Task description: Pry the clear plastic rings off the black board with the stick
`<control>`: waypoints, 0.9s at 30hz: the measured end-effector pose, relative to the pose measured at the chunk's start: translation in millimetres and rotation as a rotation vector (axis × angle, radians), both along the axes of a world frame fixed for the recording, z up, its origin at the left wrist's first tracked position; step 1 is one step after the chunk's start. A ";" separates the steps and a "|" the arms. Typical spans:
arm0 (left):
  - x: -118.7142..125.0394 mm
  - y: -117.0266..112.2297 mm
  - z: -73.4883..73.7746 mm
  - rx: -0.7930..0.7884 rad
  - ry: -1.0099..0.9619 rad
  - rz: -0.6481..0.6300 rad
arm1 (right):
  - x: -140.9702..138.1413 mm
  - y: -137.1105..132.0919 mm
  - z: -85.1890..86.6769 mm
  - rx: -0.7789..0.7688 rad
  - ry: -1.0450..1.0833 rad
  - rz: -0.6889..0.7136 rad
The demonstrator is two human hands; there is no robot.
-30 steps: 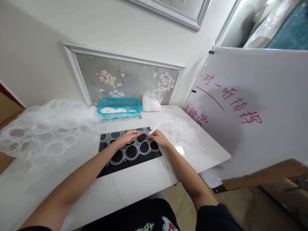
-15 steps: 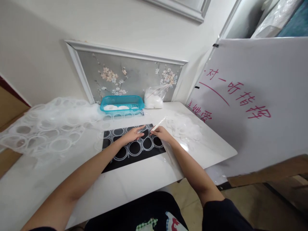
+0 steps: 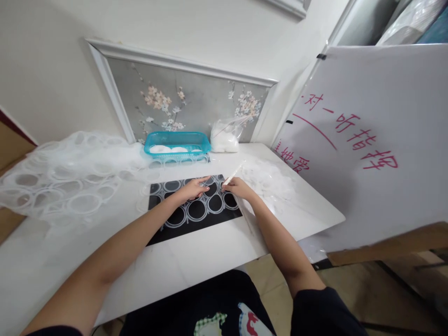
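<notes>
A translucent white sheet with rows of ring-shaped outlines (image 3: 206, 213) lies over a black mat (image 3: 168, 239) on the table. My left hand (image 3: 192, 190) rests on its upper middle, index finger stretched out and thumb apart, holding nothing. Just to its right, my right hand (image 3: 241, 188) is closed around a slim white pen-like tool (image 3: 231, 176), tilted up to the right. The tool's lower end is hidden at my fingertips, over the sheet's right part.
A blue plastic basket (image 3: 148, 145) with white discs stands at the back, beside a clear bag of white material (image 3: 224, 140). Ring-holed translucent sheets (image 3: 77, 172) pile up on the left of the white table (image 3: 210, 242). Clear scraps (image 3: 269, 184) lie right; a whiteboard (image 3: 378, 112) stands beyond.
The view has shifted slightly. My right hand and the tool have moved a little to the right, away from my left hand, which stays on the sheet.
</notes>
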State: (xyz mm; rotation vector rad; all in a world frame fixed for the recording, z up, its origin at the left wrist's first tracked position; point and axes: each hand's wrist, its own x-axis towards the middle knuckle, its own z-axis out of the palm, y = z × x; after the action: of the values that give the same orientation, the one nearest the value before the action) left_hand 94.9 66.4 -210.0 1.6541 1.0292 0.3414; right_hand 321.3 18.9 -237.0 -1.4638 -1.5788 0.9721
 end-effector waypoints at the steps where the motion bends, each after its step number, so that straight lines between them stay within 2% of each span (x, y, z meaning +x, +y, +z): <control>1: 0.4 -0.5 1.0 -0.006 0.001 0.005 | 1.3 -0.4 0.8 -0.007 -0.006 -0.009; 12: 2.4 -4.9 6.6 -0.053 -0.039 0.061 | 3.9 -4.5 3.9 -0.006 -0.011 -0.011; 27: 3.0 -4.4 4.8 -0.101 -0.120 0.119 | 5.2 -3.9 5.3 -0.032 -0.021 -0.013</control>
State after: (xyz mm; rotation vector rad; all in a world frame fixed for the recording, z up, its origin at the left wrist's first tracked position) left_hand 97.9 62.1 -205.2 1.4682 1.0396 0.4553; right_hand 326.6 15.0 -231.7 -1.5094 -1.5736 0.9819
